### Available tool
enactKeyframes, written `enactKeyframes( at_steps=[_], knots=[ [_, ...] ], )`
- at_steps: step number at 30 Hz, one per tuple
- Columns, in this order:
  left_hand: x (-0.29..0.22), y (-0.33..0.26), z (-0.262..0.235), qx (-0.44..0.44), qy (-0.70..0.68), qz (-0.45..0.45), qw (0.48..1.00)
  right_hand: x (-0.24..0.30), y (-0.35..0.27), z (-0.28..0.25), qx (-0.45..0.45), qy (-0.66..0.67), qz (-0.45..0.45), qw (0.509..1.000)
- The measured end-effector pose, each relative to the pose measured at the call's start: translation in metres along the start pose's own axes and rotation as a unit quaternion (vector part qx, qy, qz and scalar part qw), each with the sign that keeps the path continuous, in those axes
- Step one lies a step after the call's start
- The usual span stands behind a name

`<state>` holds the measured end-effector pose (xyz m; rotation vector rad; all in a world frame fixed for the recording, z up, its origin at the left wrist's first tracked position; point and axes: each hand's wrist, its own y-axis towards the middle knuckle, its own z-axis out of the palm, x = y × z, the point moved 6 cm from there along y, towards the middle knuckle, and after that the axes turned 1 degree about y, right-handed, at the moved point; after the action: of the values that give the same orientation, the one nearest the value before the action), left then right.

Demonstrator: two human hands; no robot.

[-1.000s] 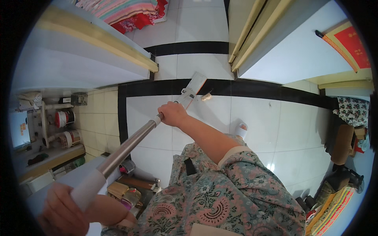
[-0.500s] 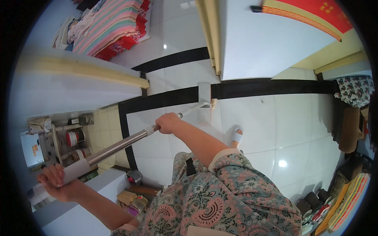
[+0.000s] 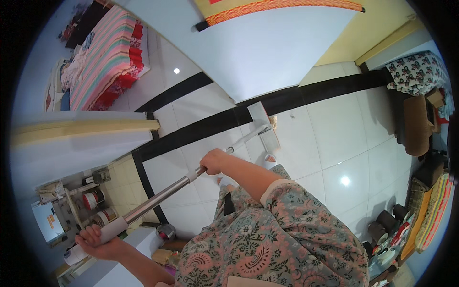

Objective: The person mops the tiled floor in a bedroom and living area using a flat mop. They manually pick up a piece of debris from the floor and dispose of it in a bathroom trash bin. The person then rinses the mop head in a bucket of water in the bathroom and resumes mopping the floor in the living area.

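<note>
A flat mop [image 3: 160, 196] with a metal pole slants across in front of me. My left hand [image 3: 93, 242] is closed round its thick white grip at the lower left. Farther up, my right hand [image 3: 216, 161] wraps round the thinner part of the pole. The mop's long, narrow pale head [image 3: 272, 138] lies on the white floor tiles [image 3: 334, 143], its far end reaching the black floor strip [image 3: 191, 128]. A small yellowish scrap [image 3: 273, 122] sits against the head's right side. My feet, in white slippers [image 3: 270, 159], stand just short of the head.
A white wall corner [image 3: 234, 91] juts out just beyond the mop head. To the left are a wall end with yellow trim [image 3: 86, 130] and a bed with a striped cover [image 3: 103, 57]. A brown cushioned seat [image 3: 417, 125] and several dark containers [image 3: 377, 230] line the right side.
The mop head has shifted to the right and turned so that it lies slantwise. Both hands keep their hold on the pole. A foot has come closer to the mop head, and the view has swung round.
</note>
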<state>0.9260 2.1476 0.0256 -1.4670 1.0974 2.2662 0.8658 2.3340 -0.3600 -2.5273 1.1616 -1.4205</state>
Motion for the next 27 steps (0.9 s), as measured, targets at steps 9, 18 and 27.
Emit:
enactKeyframes(
  at_steps=[9,18,27],
  knots=[
    [0.010,-0.067,0.043,0.056,-0.053,-0.044,0.996,-0.072,-0.079,-0.029,-0.020,-0.021,0.052,0.998],
    [-0.095,-0.084,0.097,0.250,-0.207,-0.011,0.946,-0.039,-0.160,-0.079,-0.147,-0.036,0.020,0.988],
    [-0.137,-0.104,0.173,0.524,-0.516,0.022,0.677,-0.030,-0.229,-0.119,-0.346,-0.010,0.080,0.935]
  ],
)
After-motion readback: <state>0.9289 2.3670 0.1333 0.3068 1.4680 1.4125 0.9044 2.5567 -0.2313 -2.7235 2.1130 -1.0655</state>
